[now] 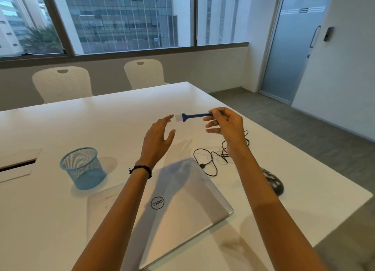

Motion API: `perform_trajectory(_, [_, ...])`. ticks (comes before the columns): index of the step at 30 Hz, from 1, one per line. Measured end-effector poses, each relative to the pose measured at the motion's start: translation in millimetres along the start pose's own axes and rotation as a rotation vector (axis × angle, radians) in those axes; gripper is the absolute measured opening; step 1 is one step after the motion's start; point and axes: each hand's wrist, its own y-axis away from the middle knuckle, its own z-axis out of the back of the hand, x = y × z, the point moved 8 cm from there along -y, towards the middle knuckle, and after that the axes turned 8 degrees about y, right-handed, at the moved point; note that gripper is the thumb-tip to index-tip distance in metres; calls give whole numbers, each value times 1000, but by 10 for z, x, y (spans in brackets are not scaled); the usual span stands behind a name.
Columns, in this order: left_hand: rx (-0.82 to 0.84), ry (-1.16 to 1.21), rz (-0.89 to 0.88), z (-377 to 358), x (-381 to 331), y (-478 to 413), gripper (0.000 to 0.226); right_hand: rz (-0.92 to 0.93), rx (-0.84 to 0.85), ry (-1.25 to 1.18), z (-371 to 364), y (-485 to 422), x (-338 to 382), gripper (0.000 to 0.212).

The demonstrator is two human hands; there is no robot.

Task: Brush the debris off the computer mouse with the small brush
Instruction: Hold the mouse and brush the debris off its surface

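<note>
We hold the small brush [195, 115] up over the white table [113, 112], right hand [227, 124] pinching the far end of its slim blue plastic handle between thumb and fingertips. Long axis runs left-right, pale bristles leftward. Left hand [159, 137] empty, fingers loosely spread, tips just beside the bristles. The computer mouse [273, 182] sits near and right of the brush, below the right forearm, partly hidden: dark, rounded, flecked pale with debris. Right hand is nearer; we judge the brush must swing down and back. Thin black cable [211, 159] loops between; smooth silver laptop [178, 205], blue mesh cup [83, 169] leftward.
</note>
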Motion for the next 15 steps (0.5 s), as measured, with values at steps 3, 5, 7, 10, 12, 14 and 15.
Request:
perform_trajectory(3, [43,17,-13,-268,-127,-10,42,1,-37,23,286,-1,-29,16])
perform_trajectory(5, [77,18,-24,-438,-206,-6,43,-10,-66,37,472,7,-63,18])
perform_trajectory(7, [111,19,-38,-609,-294,-1,43,-28,-90,41,661,19,-99,18])
perform_trajectory(10, [181,42,-77,-890,-441,59,43,-43,-115,32,937,43,-145,15])
perform_trajectory(12, [237,56,-117,-1106,-543,121,42,-54,-138,27,1136,51,-181,15])
perform_trajectory(14, [292,72,-134,-1287,-613,193,43,-70,-163,31,1289,59,-226,14])
perform_trajectory(15, [329,78,-131,-1389,-652,224,43,-82,-178,36,1375,60,-260,14])
